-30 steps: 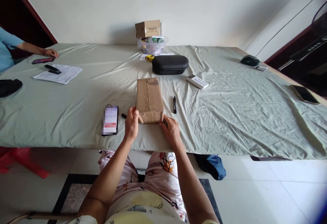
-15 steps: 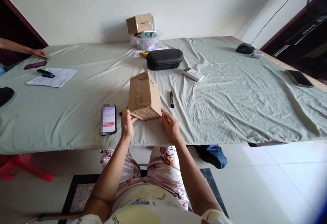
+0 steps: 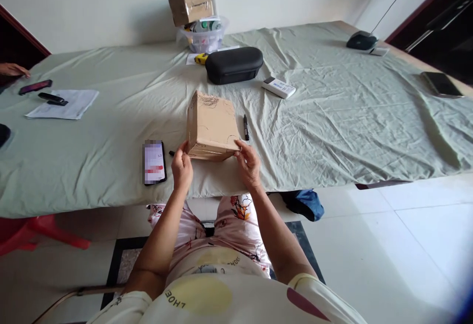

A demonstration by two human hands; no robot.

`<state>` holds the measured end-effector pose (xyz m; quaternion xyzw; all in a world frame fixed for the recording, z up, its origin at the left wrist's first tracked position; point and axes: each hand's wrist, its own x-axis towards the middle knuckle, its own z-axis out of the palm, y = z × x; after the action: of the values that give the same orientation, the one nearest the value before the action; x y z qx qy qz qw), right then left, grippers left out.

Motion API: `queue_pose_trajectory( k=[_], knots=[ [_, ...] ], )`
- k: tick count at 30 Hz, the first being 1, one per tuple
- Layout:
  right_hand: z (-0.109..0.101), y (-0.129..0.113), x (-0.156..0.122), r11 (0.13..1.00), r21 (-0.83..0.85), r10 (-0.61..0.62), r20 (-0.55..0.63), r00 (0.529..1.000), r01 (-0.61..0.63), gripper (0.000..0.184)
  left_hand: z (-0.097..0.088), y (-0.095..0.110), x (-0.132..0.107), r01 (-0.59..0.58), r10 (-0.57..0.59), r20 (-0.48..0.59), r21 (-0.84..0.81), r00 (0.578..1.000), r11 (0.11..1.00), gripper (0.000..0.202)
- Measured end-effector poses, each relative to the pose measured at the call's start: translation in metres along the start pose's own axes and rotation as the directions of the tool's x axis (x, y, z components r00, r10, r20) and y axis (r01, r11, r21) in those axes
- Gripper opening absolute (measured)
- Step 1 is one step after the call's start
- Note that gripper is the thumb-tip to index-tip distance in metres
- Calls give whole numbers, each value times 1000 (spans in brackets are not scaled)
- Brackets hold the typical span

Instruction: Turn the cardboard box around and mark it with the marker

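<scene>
A taped brown cardboard box (image 3: 212, 126) stands tilted up on its near end on the green-sheeted table (image 3: 111, 131), its broad scribbled face turned toward me. My left hand (image 3: 182, 167) grips its lower left corner with curled fingers. On the lower right corner, my right hand (image 3: 248, 163) pinches the box. A black marker (image 3: 245, 127) lies just right of the box. To the left lies a phone (image 3: 154, 162) with a small black cap (image 3: 171, 153) beside it.
Behind the box are a black zip case (image 3: 234, 65), a white remote (image 3: 279, 87), and a plastic tub (image 3: 202, 39) with a second cardboard box (image 3: 191, 4) on top. Papers (image 3: 62, 104) and another person's hand (image 3: 13, 70) are at far left. A dark phone (image 3: 442, 84) lies far right.
The box, lying flat a second ago, has been tipped up onto its near end, both hands staying on its near corners. The camera has tilted downward.
</scene>
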<state>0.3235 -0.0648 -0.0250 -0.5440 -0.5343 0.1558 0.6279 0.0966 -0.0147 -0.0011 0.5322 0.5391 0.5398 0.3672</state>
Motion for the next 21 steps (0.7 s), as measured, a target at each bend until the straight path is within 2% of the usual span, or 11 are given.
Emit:
queue_pose_trajectory(
  k=[3,7,9,12,15,17,19,21],
  knots=[
    [3,-9,3,999,-25,-28,-23,999,28,40,-5,-3,4,-56,49,41,182,998,982,34],
    [2,-14,9,996,-57,-71,-16,997,70,33,-3,-8,-1,-42,25,84,210,996,977,30],
    [0,-13,11,995,-63,-78,15,997,79,33,-1,-10,-7,-22,4,95,183,995,983,39],
    [-3,-8,10,996,-63,-61,36,997,64,33,1,-7,-13,-30,13,137,125,991,992,63],
    [-3,-4,8,997,-57,-56,34,998,58,33,1,0,-11,-129,123,200,19,972,991,87],
    [-1,-4,7,995,-52,-81,37,996,83,31,-1,6,-5,-242,239,234,-16,942,970,92],
    [3,-4,7,992,-43,-114,48,992,116,32,-2,10,3,-356,339,271,14,901,934,85],
    [7,-5,7,992,-31,-123,56,991,125,32,-3,11,10,-431,387,316,78,866,899,69]
  ],
)
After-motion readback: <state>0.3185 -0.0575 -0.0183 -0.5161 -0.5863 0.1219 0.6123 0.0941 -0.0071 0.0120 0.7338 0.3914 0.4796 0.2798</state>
